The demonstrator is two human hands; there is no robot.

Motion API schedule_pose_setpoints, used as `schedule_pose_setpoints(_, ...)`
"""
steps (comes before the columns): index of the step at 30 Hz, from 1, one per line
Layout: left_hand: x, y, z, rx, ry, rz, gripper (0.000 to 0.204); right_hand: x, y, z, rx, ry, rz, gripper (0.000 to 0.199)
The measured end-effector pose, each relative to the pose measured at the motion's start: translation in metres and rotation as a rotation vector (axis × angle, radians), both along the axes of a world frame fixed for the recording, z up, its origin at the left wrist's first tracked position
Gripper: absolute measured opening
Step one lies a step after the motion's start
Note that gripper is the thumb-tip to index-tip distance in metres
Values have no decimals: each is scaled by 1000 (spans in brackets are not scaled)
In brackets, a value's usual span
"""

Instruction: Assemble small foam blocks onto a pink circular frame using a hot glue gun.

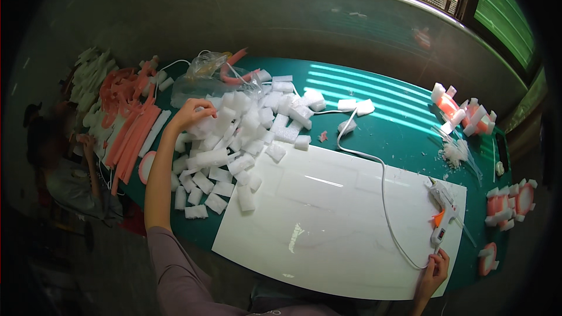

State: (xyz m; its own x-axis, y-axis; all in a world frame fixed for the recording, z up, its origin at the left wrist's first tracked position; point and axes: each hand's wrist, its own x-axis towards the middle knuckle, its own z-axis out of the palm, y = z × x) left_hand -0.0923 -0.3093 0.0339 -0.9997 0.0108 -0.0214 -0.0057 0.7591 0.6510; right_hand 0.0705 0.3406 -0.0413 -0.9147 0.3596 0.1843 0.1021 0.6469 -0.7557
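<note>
White foam blocks (234, 140) lie heaped; left hand (190, 114) fingers curl onto them, right hand (434, 269) loosely open.

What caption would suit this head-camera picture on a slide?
Left hand reaches into a heap of white foam blocks while the right hand rests by a glue gun on a white board.

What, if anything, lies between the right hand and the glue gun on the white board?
Nothing visible. The right hand rests at the board's near edge, just below the glue gun, touching its white cord. Only bare white board shows between them. The left hand is far off, on the pile of white foam blocks.
</note>
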Motion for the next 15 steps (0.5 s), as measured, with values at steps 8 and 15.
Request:
schedule_pose_setpoints(8, -53, 54, 8, -128, 500, 34, 28, 1, -2, -1, -2, 40, 6, 10)
schedule_pose_setpoints(15, -36, 56, -4, -382, -80, 26, 52, 5, 2, -6, -34, 47, 24, 10)
